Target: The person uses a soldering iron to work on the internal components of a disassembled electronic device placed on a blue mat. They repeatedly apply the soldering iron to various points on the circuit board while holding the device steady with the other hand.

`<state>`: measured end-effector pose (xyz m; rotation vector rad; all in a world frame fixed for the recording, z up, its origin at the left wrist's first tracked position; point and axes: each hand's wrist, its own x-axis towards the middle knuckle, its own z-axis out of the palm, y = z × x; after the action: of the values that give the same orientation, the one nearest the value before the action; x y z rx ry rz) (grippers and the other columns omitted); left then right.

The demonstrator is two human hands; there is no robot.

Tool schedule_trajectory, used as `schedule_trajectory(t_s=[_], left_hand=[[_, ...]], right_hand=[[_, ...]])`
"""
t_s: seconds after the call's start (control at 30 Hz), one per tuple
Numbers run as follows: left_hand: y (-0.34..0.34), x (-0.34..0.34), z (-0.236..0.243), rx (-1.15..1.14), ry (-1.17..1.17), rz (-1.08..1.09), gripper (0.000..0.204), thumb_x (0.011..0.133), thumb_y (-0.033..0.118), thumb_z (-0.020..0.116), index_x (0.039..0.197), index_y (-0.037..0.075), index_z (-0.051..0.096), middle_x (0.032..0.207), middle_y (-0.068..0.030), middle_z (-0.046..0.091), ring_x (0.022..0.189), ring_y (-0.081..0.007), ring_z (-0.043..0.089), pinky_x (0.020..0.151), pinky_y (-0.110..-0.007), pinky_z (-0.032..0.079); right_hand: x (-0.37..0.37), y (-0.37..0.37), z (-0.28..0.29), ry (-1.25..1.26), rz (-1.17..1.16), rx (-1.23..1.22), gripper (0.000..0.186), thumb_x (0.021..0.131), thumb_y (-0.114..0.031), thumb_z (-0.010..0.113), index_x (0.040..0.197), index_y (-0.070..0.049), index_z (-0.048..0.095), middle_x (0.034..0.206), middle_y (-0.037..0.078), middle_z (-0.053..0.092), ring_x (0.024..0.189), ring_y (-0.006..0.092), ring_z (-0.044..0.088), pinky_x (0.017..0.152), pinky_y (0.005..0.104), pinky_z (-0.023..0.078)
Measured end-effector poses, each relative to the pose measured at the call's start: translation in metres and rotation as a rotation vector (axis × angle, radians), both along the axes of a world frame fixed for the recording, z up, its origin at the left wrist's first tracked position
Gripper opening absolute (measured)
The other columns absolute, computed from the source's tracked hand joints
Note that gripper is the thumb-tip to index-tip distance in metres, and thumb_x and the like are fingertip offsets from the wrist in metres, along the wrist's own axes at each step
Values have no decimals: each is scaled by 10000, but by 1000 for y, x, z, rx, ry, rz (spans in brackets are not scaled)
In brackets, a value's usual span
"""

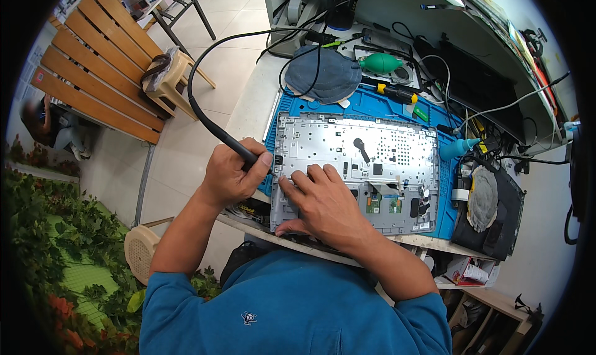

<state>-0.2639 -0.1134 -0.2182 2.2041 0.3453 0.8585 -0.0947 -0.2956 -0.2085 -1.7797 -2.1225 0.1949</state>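
A silver-grey laptop palm-rest chassis (pixel 391 141), its inner side up, lies on a blue work mat (pixel 447 215). At its left edge my left hand (pixel 233 172) is closed round the black handle of a corded tool that looks like a soldering iron (pixel 218 131). The tool's tip is hidden by the fingers. My right hand (pixel 323 203) rests on the chassis's lower left part, fingers spread and holding nothing, with the thumb at the front edge. Green circuit pieces (pixel 374 204) and a ribbon cable show right of this hand.
Behind the chassis are a grey round pad (pixel 323 74), a green air blower (pixel 380 63) and a yellow-black screwdriver (pixel 397 93). To the right are a blue bulb (pixel 456 149) and another pad (pixel 490 198). The tool's black cord (pixel 248 33) arches over the left side.
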Motion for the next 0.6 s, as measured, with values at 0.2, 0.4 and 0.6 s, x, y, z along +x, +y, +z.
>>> schedule_trajectory(t_s=[0.2,0.4,0.6], left_hand=[[-1,-2,-1,-23,-24,13,154,1032,98,734,915,0,713,664,-61,633,533,-158,556,525,-332,432],[0,-2,-3,-21,-15,10,151,1036,96,732,919,2,713,664,-57,630,535,-153,550,526,-329,432],[-1,0,-3,-16,-23,7,161,1032,103,736,910,0,718,670,-60,642,536,-166,559,529,-335,439]], right_hand=[[0,0,1,4,1,-2,835,807,-651,811,1321,-5,686,1111,83,607,1077,268,569,986,422,434],[0,0,0,11,2,-10,838,814,-647,809,1337,-3,687,1119,87,604,1081,271,567,988,423,435],[0,0,-1,17,0,-4,838,811,-641,813,1341,-5,688,1125,87,602,1087,271,566,986,421,436]])
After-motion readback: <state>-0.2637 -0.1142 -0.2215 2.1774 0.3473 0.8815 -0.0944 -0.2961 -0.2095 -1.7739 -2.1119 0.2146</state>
